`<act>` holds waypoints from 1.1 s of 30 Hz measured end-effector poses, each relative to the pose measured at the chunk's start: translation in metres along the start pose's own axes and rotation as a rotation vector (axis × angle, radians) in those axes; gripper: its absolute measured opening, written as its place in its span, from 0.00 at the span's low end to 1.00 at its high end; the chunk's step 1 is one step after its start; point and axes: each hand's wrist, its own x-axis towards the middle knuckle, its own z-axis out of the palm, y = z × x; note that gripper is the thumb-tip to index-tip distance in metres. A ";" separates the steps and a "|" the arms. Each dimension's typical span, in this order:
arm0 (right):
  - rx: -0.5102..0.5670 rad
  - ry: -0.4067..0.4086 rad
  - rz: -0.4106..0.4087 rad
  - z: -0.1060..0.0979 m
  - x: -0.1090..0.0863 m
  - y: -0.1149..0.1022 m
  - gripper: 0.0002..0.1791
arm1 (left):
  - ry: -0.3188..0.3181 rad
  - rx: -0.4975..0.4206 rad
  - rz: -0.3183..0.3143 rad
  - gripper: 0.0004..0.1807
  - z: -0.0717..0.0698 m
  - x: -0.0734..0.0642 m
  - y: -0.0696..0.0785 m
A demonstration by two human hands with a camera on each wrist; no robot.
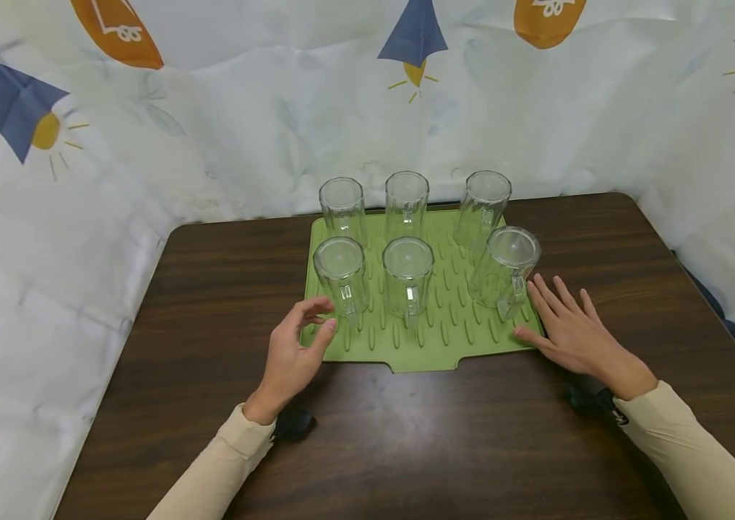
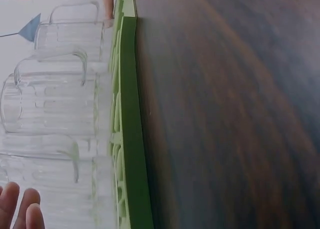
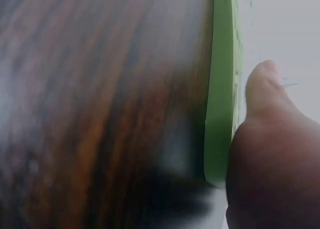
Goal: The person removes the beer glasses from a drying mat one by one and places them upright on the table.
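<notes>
Currently, clear glass mugs stand on the ridged green mat, near the curved, empty left hand and outspread right hand.

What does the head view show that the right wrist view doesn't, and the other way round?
Only the head view shows the left hand, both sleeves and the six glass mugs; I can't make out any mug in the right wrist view. Only the right wrist view gives a close, side-on look at the edge of the green mat. Both show the right hand, the mat and the brown table.
</notes>
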 end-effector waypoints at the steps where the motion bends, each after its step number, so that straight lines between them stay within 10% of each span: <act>1: 0.002 -0.004 0.002 0.000 0.000 0.000 0.53 | -0.003 -0.013 -0.006 0.19 0.001 0.000 0.000; 33: -0.006 -0.030 0.007 0.005 0.007 -0.006 0.55 | -0.091 -0.317 -0.043 0.18 0.022 -0.002 -0.008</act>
